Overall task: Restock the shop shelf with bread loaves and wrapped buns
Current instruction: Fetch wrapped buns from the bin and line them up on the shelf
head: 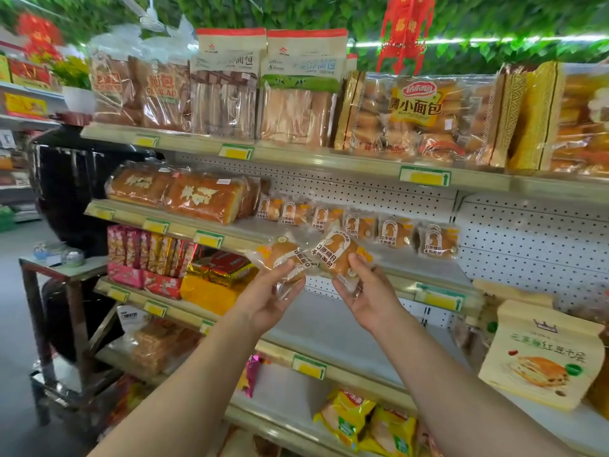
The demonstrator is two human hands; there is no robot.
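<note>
My left hand [273, 296] grips a wrapped bun [283, 255] in clear plastic, held up in front of the second shelf [250, 240]. My right hand [365, 291] grips a second wrapped bun [339, 253] with a white printed label, tilted beside the first. Behind them a row of several identical wrapped buns [359, 225] stands along the back of that shelf. Orange bread loaves [184, 194] lie at its left end. Bagged sliced loaves [227, 94] and a big bag of small buns [421, 117] fill the top shelf.
The third shelf [329, 324] shows bare white surface below my hands. Red and gold snack boxes [171, 262] sit at its left. A cream pastry bag [540, 361] stands at the right, yellow packets [362, 423] lower down. A metal stand [59, 308] and a black jar [75, 186] are left.
</note>
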